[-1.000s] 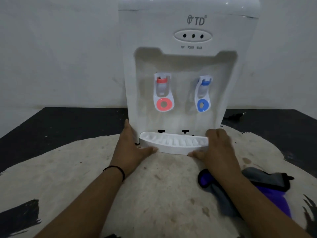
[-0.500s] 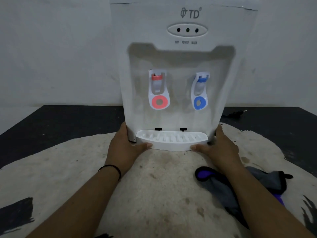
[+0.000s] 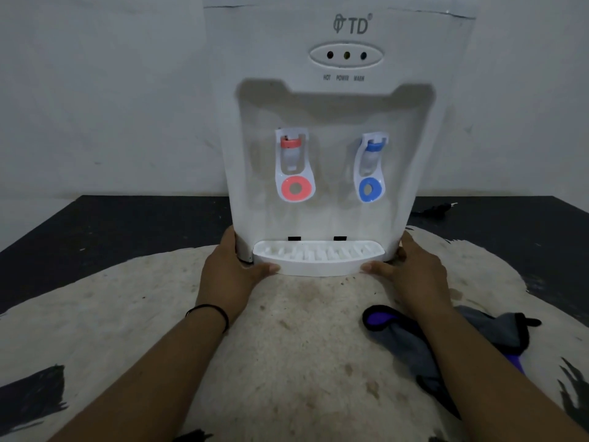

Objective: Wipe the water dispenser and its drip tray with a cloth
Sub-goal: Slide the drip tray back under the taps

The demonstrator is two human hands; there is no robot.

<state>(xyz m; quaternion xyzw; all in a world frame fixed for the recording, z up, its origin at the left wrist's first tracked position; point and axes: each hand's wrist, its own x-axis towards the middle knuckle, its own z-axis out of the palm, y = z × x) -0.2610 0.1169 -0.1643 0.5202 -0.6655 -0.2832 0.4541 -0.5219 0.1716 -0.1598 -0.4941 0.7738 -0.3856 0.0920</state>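
A white tabletop water dispenser (image 3: 331,100) stands upright in front of me, with a red tap (image 3: 294,167) and a blue tap (image 3: 369,169). Its white ribbed drip tray (image 3: 318,260) sits at the base. My left hand (image 3: 229,275) grips the dispenser's lower left corner, thumb against the tray's front. My right hand (image 3: 411,272) grips the lower right corner, thumb at the tray's other end. A grey and purple cloth (image 3: 411,339) lies on the mat under my right forearm, held by neither hand.
The dispenser rests on a cream hide mat (image 3: 302,346) with dark patches, spread over a black tabletop (image 3: 111,231). A black power plug (image 3: 436,208) lies behind the dispenser at the right. A white wall stands close behind.
My right hand has slid from the tray's right end to the dispenser's lower right corner. The dispenser has shifted slightly leftward in view. The cloth has stayed in place.
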